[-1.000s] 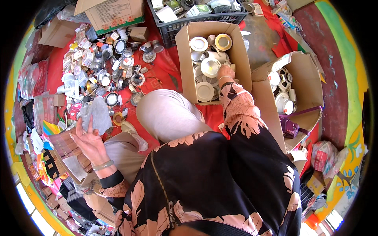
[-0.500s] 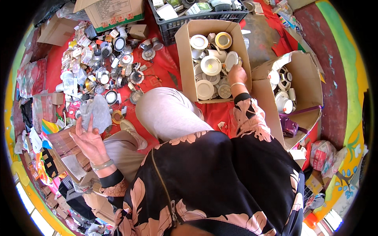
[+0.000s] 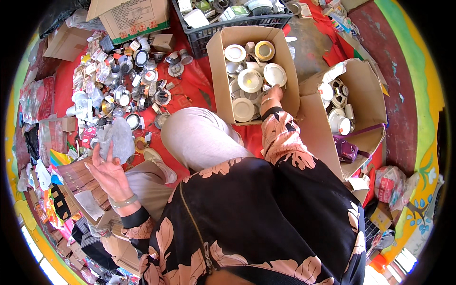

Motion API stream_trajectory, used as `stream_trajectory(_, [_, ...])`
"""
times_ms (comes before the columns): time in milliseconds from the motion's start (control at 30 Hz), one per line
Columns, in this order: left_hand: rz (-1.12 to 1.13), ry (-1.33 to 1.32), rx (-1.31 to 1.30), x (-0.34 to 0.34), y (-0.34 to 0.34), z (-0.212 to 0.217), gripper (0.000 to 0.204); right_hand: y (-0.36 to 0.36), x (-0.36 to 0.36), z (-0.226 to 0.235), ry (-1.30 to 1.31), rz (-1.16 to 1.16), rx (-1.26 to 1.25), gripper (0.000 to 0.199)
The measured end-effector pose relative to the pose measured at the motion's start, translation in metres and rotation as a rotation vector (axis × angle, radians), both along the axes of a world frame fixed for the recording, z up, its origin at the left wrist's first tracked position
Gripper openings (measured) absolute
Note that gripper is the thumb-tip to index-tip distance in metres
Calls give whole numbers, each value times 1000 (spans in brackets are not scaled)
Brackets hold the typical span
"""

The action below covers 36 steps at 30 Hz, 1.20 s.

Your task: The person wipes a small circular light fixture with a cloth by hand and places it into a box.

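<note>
My right hand (image 3: 272,96) is down in the near right part of a cardboard box (image 3: 293,102). Its fingers curl among round ceiling lights, and what they grip, if anything, is hidden. Just beyond the fingertips lies a white round downlight (image 3: 274,74). Beside it are a downlight with a yellow centre (image 3: 250,80), a gold-rimmed light (image 3: 264,50) and a plain white one (image 3: 243,109). My left hand (image 3: 111,176) is raised over my lap on the left, fingers spread and holding nothing. A greyish plastic bag (image 3: 119,140) shows just past its fingertips.
A second cardboard box (image 3: 368,99) on the right holds speaker-like round parts and a purple item (image 3: 346,149). Loose lamps (image 3: 124,97) heap on the red cloth at left. Behind stand a black crate (image 3: 202,40) and a printed carton (image 3: 137,21).
My right hand has let go of the white downlight, which now lies flatter among the others, and has moved nearer and lower in the box. The left hand has barely moved.
</note>
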<state>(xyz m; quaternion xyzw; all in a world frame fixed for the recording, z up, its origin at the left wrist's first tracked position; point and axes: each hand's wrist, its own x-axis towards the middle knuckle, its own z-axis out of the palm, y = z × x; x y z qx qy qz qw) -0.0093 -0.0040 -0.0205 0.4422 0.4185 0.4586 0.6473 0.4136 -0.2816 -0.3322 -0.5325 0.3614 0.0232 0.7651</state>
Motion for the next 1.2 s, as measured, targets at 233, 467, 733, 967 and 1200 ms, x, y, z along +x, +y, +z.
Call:
stream_trajectory(233, [-31, -63, -14, -4, 0, -5, 61, -20, -31, 98, 192, 567, 24, 23])
stream_trajectory(467, [-117, -75, -7, -7, 6, -10, 59, -9, -57, 155, 236, 1541, -540, 29])
stream_trajectory(733, [-104, -42, -21, -4, 6, -8, 58, -24, 4, 74, 129, 1408, -1054, 33])
stream_trajectory(967, [-101, 15, -12, -2, 4, -11, 56, -18, 63, 29, 214, 1231, -1272, 46])
stream_trajectory(1200, [-108, 37, -38, -4, 10, -17, 55, -14, 70, -17, 211, 1125, -905, 49])
